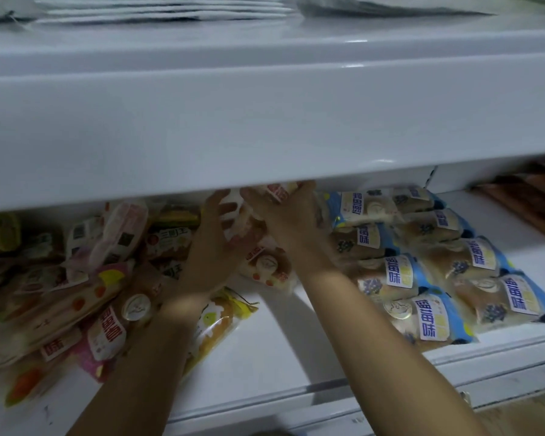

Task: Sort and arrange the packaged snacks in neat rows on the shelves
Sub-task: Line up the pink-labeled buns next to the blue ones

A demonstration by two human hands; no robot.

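Note:
Both my hands reach deep into the lower shelf [265, 350]. My left hand [214, 243] and my right hand [283, 215] together hold a white-and-orange bread pack [249, 221] near the back, partly hidden under the shelf above. Another orange-labelled pack [266, 269] lies just below them. On the right, blue-labelled bread packs [422, 272] lie in two neat rows. On the left sits a jumbled pile of mixed snack packs [76, 278].
The upper shelf's wide white front edge [265, 121] hides the back of the lower shelf. White packages [158, 7] lie on top of it. A yellow pack [217, 322] lies under my left forearm. Brown items [535, 196] show at the far right.

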